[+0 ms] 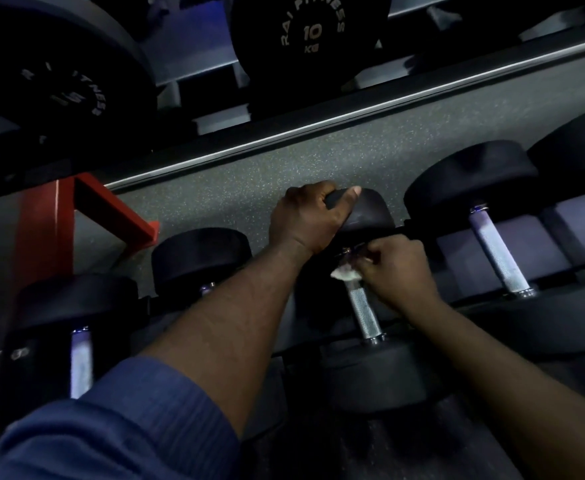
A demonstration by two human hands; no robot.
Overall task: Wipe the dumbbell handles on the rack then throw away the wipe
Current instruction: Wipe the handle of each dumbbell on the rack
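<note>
A red rack upright (48, 237) stands at the left, and speckled rubber floor (319, 161) shows behind the lower tier. The left forearm (235, 323) comes out of a blue sleeve (128, 427). It crosses the second dumbbell from the left (201, 258) and hides most of that one's grip. Five dumbbells show on the lower tier, the rightmost cut by the frame edge. Two black heads sit on the upper tier, one marked 10 KG (312, 32). The middle dumbbell (374, 375) has round black heads and a knurled chrome handle (364, 313). The left hand (308, 220) grips its far head, fingers curled over the top. The right hand (398, 271) pinches a crumpled white wipe (344, 273) against the handle's far end, just below that head.
</note>
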